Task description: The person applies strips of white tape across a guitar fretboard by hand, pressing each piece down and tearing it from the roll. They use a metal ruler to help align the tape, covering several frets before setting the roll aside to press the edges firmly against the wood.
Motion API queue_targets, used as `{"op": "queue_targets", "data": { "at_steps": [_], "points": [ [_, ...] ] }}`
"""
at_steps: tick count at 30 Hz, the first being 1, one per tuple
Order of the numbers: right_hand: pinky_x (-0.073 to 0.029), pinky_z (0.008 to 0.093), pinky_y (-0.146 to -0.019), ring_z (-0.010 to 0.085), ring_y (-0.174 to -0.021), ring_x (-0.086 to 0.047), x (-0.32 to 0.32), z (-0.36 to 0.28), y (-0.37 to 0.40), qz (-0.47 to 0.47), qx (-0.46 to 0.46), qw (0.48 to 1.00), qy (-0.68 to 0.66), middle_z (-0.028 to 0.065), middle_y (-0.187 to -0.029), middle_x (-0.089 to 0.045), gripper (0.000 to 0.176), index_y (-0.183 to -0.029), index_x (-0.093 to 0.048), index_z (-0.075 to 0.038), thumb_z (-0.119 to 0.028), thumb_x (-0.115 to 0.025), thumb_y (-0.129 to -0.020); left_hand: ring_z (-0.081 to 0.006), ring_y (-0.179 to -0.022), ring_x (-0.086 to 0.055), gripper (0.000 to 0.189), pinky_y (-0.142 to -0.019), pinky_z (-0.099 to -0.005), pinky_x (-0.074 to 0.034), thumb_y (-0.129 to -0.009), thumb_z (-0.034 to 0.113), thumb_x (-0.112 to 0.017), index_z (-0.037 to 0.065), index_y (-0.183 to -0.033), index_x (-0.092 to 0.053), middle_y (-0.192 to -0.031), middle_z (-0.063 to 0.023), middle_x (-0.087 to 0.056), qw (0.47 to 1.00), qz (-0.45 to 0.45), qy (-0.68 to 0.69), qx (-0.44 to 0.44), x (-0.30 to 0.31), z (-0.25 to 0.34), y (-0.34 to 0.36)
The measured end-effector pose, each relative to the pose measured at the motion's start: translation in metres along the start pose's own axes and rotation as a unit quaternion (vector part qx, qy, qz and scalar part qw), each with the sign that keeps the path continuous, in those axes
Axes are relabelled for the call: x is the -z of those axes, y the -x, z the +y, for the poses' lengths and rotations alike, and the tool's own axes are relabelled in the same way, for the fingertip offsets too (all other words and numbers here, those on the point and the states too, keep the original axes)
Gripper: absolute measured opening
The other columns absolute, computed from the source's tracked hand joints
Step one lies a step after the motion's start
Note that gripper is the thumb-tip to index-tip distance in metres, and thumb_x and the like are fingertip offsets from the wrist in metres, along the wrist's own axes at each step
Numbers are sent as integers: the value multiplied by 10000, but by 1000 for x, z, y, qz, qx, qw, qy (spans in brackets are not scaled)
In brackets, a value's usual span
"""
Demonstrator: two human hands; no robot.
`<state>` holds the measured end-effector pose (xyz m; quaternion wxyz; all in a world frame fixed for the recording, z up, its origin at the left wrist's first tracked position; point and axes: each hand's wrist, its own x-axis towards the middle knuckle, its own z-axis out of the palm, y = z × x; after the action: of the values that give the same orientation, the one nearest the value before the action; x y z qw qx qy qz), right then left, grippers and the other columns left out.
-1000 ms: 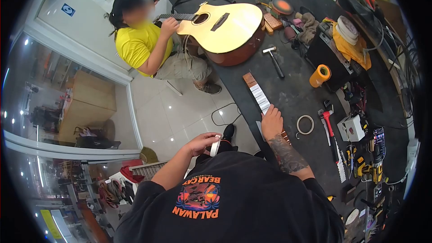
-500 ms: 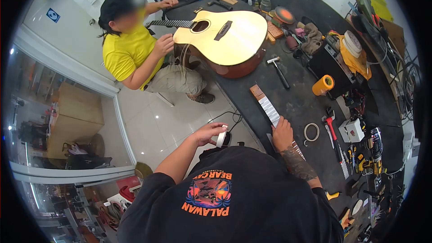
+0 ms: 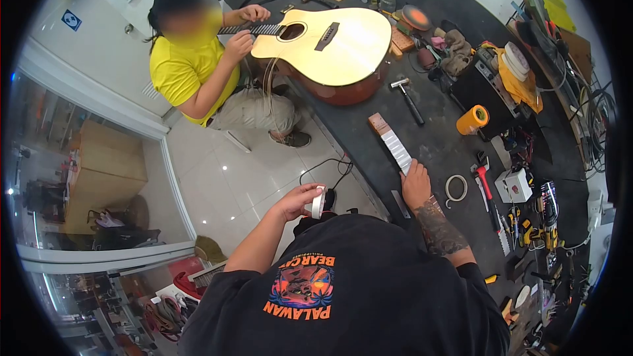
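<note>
My left hand (image 3: 301, 202) is closed round a roll of white tape (image 3: 318, 203), held over the floor left of the bench. With its fingers wrapped over the near end, my right hand (image 3: 415, 184) grips a guitar neck (image 3: 395, 148) on the dark workbench (image 3: 438, 148). Pale strips of tape cover much of the neck's face, and its far end is bare brown wood. Below my right hand, a flat metal strip (image 3: 400, 204) lies near the bench edge. To the right of this hand is a cream ring of tape (image 3: 455, 188).
A co-worker in yellow (image 3: 188, 72) sits at the far left, both hands at the neck of an acoustic guitar (image 3: 330, 43). A hammer (image 3: 408, 101), an orange tape roll (image 3: 473, 120), a red-handled tool (image 3: 486, 184) and a white box (image 3: 514, 186) lie on the bench.
The metal strip near my right forearm shows more now. The neck and my right hand appear slightly shifted. The co-worker's raised hand has come down to the guitar neck.
</note>
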<state>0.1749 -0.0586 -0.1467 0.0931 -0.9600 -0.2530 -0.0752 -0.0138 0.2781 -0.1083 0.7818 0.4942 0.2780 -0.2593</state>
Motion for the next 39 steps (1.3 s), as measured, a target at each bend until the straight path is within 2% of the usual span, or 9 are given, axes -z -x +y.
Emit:
{"op": "queue_targets", "data": {
  "at_steps": [11,17,22,23,26,27,30,35,39],
  "points": [
    [-502,436,-804,338,-999,-589,9,-3,-2,11,-16,999,-48,155,-1047,-569,594,-1324,-463,6,-295,-722,-882,-169,-1176,-563,539,-875,-499,-543,-954,418,-690,170,-1407,-533,-1288,10,-581,1000,-11,10,1,-9,-13,-5],
    [-493,473,-825,358,-1010,-586,11,-2,-2,4,-26,997,-78,168,-1073,-582,597,-1332,-478,2,-305,-722,-882,-167,-1115,-593,516,-827,-461,-568,-973,402,-670,171,-1413,-531,-1275,14,-582,996,-77,29,-35,-11,-18,-6],
    [-477,468,-870,380,-1037,-574,18,-3,-3,27,-28,995,-91,193,-1125,-595,714,-1407,-436,22,-341,-735,-871,-197,-1048,-665,567,-808,-389,-601,-964,347,-688,94,-1427,-481,-1156,-86,-654,999,-51,9,-18,-29,4,3],
    [-452,472,-936,394,-1111,-544,32,-7,-4,-50,-68,991,-106,205,-1174,-579,745,-1435,-420,18,-349,-735,-869,-191,-1056,-661,566,-807,-388,-600,-962,342,-692,101,-1429,-482,-1186,-75,-649,999,-49,14,-18,-26,-14,3],
    [-407,493,-1010,408,-1193,-490,30,-7,2,26,-34,992,-115,215,-1248,-540,755,-1458,-400,18,-331,-731,-876,-174,-1103,-635,570,-825,-396,-593,-959,331,-697,126,-1442,-475,-1292,-35,-616,999,-27,-8,-37,-23,-4,-7],
    [-364,513,-1054,416,-1240,-443,36,-12,3,15,-44,991,-127,215,-1310,-501,730,-1466,-406,7,-305,-723,-888,-187,-1246,-521,541,-869,-519,-556,-952,353,-709,178,-1418,-498,-1333,16,-563,998,-40,-5,-40,-26,-1,-5],
    [-361,511,-1055,413,-1243,-440,45,-19,8,25,-36,988,-148,215,-1317,-496,694,-1446,-435,0,-291,-725,-887,-231,-1306,-475,642,-884,-524,-548,-938,338,-729,170,-1473,-417,-1431,-58,-490,996,-55,-52,-40,-33,10,-4],
    [-374,511,-1040,415,-1224,-456,48,-29,14,36,-29,976,-211,223,-1301,-518,588,-1385,-513,0,-262,-713,-898,-228,-1251,-535,677,-887,-524,-562,-946,284,-721,187,-1506,-352,-1431,-52,-491,996,-47,-49,-61,-39,22,-9],
    [-479,420,-924,327,-1064,-599,55,-47,13,-45,-28,933,-356,171,-1110,-642,465,-1288,-601,16,-268,-697,-932,-240,-1248,-521,821,-875,-543,-554,-922,288,-752,217,-1558,-237,-1452,-46,-446,995,-45,-67,-56,-43,23,-14]
  ]
}}
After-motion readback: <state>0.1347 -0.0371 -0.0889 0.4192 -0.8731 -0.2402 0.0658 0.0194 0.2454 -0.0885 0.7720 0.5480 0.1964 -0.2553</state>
